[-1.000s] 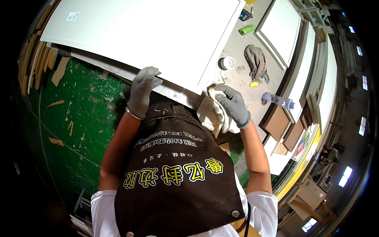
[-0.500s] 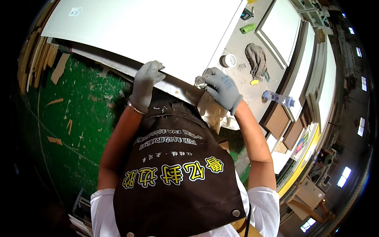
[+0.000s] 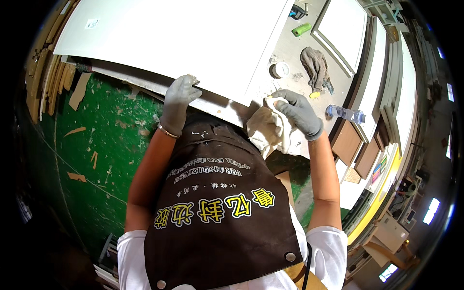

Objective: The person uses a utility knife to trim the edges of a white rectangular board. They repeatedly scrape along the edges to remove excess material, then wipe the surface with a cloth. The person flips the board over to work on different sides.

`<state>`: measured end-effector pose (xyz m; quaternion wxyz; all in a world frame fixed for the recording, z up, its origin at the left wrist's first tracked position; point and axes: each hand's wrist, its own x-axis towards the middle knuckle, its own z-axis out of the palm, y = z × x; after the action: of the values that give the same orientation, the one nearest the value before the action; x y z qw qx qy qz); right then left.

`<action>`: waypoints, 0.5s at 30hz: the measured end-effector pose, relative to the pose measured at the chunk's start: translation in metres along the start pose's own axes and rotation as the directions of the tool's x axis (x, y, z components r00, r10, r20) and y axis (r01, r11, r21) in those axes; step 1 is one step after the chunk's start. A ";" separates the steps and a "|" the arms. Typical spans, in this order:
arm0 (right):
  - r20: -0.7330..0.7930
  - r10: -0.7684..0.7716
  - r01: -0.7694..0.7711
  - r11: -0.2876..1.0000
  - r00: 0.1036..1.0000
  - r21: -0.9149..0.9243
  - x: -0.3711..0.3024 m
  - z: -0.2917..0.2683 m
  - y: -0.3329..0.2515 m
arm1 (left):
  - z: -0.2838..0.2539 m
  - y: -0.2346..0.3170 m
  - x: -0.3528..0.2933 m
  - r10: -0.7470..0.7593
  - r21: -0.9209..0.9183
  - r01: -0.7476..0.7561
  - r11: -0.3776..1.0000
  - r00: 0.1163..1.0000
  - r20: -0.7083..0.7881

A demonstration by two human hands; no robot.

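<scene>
A large white panel (image 3: pixel 169 43) lies on the workbench, its near edge toward me. My left hand (image 3: pixel 179 101), in a grey glove, is at that edge with fingers and thumb closed together; what they pinch, if anything, I cannot make out. To the right of the panel's near corner, my gloved right hand (image 3: pixel 299 113) grips a crumpled off-white cloth (image 3: pixel 270 126) that hangs over the bench's front edge. Beyond it stands a small round white tub (image 3: pixel 280 70).
On the bench (image 3: pixel 295 48) lie a dark grey rag (image 3: pixel 315 67), a green roll-shaped item (image 3: pixel 301 30) and a clear plastic bottle (image 3: pixel 345 114). Stacked boards (image 3: pixel 382 72) stand at the right, brown strips (image 3: pixel 41 82) at the far left. Scraps litter the green floor (image 3: pixel 111 140).
My right hand has moved right, away from the panel's corner, and now holds the cloth that hung below it. The left hand stays at the panel's edge.
</scene>
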<state>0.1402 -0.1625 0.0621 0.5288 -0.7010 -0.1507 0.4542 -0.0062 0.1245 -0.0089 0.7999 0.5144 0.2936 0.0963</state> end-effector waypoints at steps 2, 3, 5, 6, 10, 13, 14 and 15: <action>-0.048 0.051 -0.034 0.953 0.998 0.302 -0.002 0.008 0.021 | 0.000 -0.001 0.002 0.016 0.015 -0.016 1.000 0.999 0.038; -0.070 0.051 -0.023 0.932 0.996 0.362 -0.003 0.012 0.024 | 0.002 0.000 0.001 0.028 -0.014 -0.028 1.000 0.999 0.023; -0.081 0.017 0.022 0.890 0.997 0.455 -0.004 0.017 0.031 | 0.001 0.001 -0.002 0.056 -0.019 -0.054 0.998 0.996 0.063; -0.071 -0.021 0.053 0.872 0.997 0.487 -0.005 0.018 0.036 | -0.001 0.001 -0.002 0.069 -0.021 -0.067 0.998 0.994 0.085; -0.057 -0.077 0.095 0.703 0.995 0.705 -0.005 0.027 0.051 | -0.008 0.002 -0.002 0.128 0.228 -0.157 0.961 0.982 0.136; -0.051 -0.116 0.112 0.614 0.992 0.781 -0.009 0.035 0.054 | -0.006 0.010 -0.008 0.023 0.397 -0.104 0.912 0.979 0.204; -0.051 -0.131 0.120 0.593 0.990 0.796 -0.010 0.038 0.053 | -0.010 0.011 -0.012 0.042 0.507 -0.197 0.839 0.953 0.301; -0.102 -0.093 0.138 0.653 0.990 0.745 -0.013 0.039 0.050 | -0.008 0.008 -0.018 0.032 0.518 -0.239 0.821 0.926 0.377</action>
<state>0.0890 -0.1678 0.0229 0.8021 -0.4219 0.0201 0.4222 -0.0238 0.1262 0.0028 0.6461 0.7527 0.1230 -0.0289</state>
